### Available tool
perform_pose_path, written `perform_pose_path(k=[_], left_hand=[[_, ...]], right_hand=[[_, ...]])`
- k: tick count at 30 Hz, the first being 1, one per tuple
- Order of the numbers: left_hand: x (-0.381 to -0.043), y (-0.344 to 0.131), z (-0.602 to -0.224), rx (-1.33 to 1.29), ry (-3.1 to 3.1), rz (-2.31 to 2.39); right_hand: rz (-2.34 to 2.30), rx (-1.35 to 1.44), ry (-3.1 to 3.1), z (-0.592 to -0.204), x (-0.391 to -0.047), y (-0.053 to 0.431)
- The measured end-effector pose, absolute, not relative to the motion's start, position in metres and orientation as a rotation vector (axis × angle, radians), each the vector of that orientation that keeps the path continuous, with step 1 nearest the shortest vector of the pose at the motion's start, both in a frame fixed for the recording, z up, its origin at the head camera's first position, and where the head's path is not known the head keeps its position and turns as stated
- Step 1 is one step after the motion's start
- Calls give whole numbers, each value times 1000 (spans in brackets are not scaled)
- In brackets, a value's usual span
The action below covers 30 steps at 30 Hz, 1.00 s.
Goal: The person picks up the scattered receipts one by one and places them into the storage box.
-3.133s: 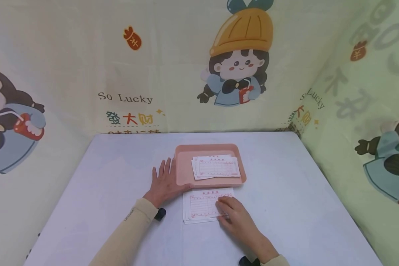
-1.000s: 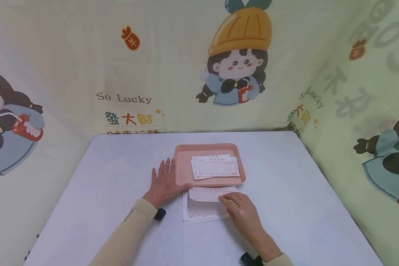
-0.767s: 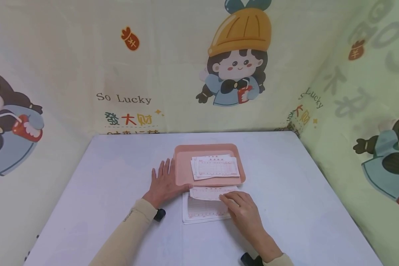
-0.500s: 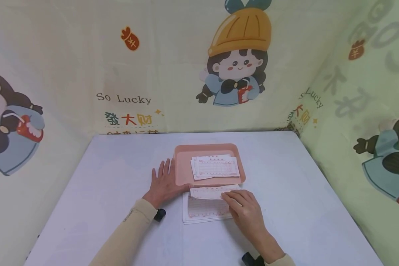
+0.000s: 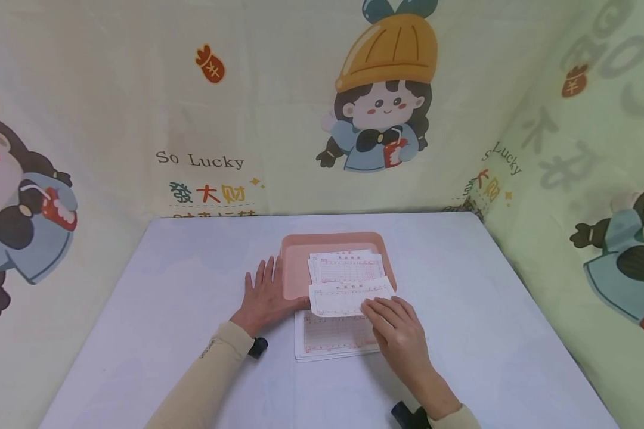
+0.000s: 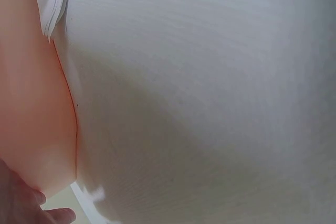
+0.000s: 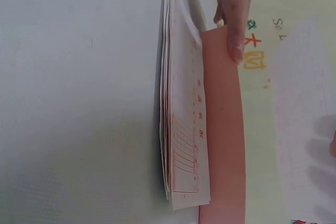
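A white receipt slip (image 5: 335, 300) with red print is pinched by its right part in my right hand (image 5: 399, 330); it hangs raised over the front edge of a pink tray (image 5: 295, 262). Spread fingers of my left hand (image 5: 265, 298) rest against the tray's left side, thumb at the front corner. A few receipt slips (image 5: 351, 269) lie overlapping inside the tray, partly covered by the held one. In front of it, a stack of receipt slips (image 7: 186, 103) lies on the table, close to the tray wall. The right wrist view shows the lifted slip apart from that stack.
The white table (image 5: 193, 256) has a back edge against a cream curtain (image 5: 284, 107) with cartoon prints. More curtain hangs at both sides. Small black wrist cameras sit under both wrists, the right one (image 5: 405, 414) near the table's front.
My right hand took the top slip by its right part, lifted it from the stack and moved it away from me over the tray's front edge. My left hand stayed at the tray.
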State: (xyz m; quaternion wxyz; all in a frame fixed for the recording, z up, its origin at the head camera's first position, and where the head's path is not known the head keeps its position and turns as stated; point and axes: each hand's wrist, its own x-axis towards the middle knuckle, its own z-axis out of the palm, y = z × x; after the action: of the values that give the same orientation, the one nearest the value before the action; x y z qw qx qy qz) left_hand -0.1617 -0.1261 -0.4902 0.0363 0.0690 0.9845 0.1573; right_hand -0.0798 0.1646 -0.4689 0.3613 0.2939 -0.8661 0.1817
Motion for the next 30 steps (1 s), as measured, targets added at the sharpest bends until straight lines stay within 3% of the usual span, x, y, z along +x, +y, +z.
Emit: perform_pose_path(k=[30], left_hand=[[-163, -126, -496, 228, 3054, 466]], right_hand=[[406, 709, -2281, -483, -128, 165]])
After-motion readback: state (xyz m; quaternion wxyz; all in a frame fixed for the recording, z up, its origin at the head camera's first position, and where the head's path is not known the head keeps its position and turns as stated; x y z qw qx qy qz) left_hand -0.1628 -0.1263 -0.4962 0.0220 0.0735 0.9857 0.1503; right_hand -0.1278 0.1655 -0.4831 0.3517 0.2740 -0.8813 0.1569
